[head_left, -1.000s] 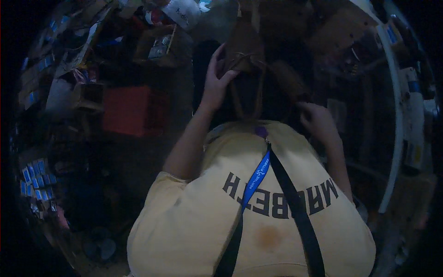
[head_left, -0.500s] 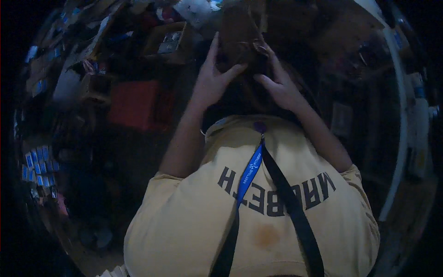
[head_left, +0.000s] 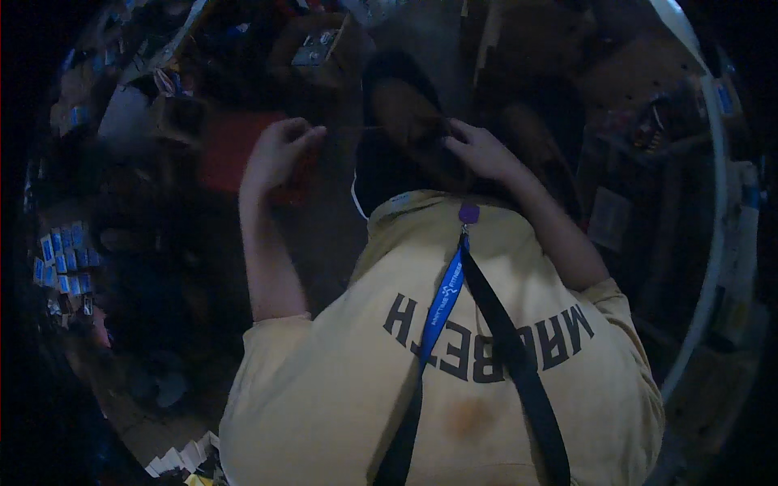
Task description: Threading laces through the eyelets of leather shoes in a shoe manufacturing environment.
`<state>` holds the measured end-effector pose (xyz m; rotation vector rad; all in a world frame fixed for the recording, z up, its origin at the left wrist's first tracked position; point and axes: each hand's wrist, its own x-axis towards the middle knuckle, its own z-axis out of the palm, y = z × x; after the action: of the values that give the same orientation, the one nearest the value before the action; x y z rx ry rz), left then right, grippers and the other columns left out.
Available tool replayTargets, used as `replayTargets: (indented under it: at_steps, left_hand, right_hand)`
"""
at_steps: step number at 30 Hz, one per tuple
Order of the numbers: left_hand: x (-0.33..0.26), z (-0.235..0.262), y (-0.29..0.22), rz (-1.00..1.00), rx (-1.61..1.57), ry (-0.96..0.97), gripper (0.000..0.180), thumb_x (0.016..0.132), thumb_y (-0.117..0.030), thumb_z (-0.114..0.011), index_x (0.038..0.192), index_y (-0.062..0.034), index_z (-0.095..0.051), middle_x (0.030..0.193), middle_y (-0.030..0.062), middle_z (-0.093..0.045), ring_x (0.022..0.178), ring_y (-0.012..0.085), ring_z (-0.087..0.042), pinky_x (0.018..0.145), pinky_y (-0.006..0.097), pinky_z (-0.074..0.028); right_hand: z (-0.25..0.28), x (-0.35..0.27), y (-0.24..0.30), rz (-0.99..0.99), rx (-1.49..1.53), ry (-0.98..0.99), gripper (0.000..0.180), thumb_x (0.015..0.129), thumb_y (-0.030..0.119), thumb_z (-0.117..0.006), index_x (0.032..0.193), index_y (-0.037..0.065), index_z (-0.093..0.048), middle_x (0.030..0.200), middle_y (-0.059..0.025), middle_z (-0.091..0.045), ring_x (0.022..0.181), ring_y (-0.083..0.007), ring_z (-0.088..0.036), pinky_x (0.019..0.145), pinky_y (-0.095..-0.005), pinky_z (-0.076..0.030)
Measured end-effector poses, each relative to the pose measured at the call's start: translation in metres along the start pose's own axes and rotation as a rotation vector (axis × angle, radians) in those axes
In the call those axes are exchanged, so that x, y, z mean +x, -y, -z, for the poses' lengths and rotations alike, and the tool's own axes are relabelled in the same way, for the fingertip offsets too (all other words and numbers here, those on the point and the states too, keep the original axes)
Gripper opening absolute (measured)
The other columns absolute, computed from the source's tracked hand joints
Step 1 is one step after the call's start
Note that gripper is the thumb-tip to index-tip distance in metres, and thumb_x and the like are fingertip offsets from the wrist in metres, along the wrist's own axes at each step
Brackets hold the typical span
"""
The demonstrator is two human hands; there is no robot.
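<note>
Dim light leaves a brown shoe (head_left: 401, 105), apparently a lace-up, above my dark trouser leg. A thin lace (head_left: 352, 127) runs faintly left from it to my left hand (head_left: 279, 154), whose fingers are pinched together on its end. My right hand (head_left: 482, 152) is at the right side of the shoe, thumb and fingers closed at its lace area. What lies between those right fingers is too dark to make out.
A red crate (head_left: 235, 154) stands behind my left hand. An open cardboard box (head_left: 328, 49) with packets is at the far left of the shoe. Small blue-and-white boxes (head_left: 69, 259) are stacked at the left; a shelf edge (head_left: 717, 186) curves along the right.
My left hand has moved away to the left, drawing the lace out from the shoe. My right hand stays near the shoe, its fingers now closed. Earlier both hands lay along the shoe's sides.
</note>
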<state>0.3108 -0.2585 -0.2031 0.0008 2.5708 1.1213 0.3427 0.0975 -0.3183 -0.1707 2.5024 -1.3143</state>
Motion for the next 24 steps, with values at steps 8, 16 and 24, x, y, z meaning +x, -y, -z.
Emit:
replayTargets:
  at_steps: [8, 16, 24]
  left_hand:
    - [-0.005, -0.019, 0.019, 0.074, 0.309, 0.080, 0.045, 0.096, -0.043, -0.068, 0.107, -0.0006, -0.074, 0.098, 0.0203, -0.074, 0.098, 0.0348, -0.072, 0.088, 0.045, -0.055]
    - [-0.012, -0.101, -0.012, -0.477, 0.133, -0.350, 0.069, 0.084, -0.035, -0.084, 0.142, -0.0064, -0.057, 0.147, 0.0160, -0.052, 0.138, 0.0366, -0.051, 0.114, 0.046, -0.044]
    - [-0.016, -0.052, 0.039, -0.530, 0.118, -0.276, 0.062, 0.075, -0.013, -0.077, 0.134, -0.0116, -0.062, 0.148, 0.0142, -0.052, 0.138, 0.0396, -0.048, 0.117, 0.048, -0.041]
  right_hand:
    - [0.004, -0.018, 0.023, 0.147, -0.328, -0.245, 0.055, 0.096, 0.053, -0.064, 0.118, 0.004, -0.071, 0.106, -0.0234, -0.072, 0.099, -0.0438, -0.068, 0.102, -0.0474, -0.048]
    - [-0.011, -0.021, 0.066, 0.186, -0.220, -0.104, 0.031, 0.096, 0.026, -0.068, 0.110, -0.002, -0.066, 0.104, -0.0262, -0.070, 0.098, -0.0423, -0.068, 0.087, -0.0466, -0.053]
    - [-0.051, -0.026, 0.111, 0.184, -0.014, 0.053, 0.035, 0.099, 0.029, -0.069, 0.116, -0.001, -0.067, 0.100, -0.0194, -0.072, 0.094, -0.0298, -0.071, 0.085, -0.0416, -0.055]
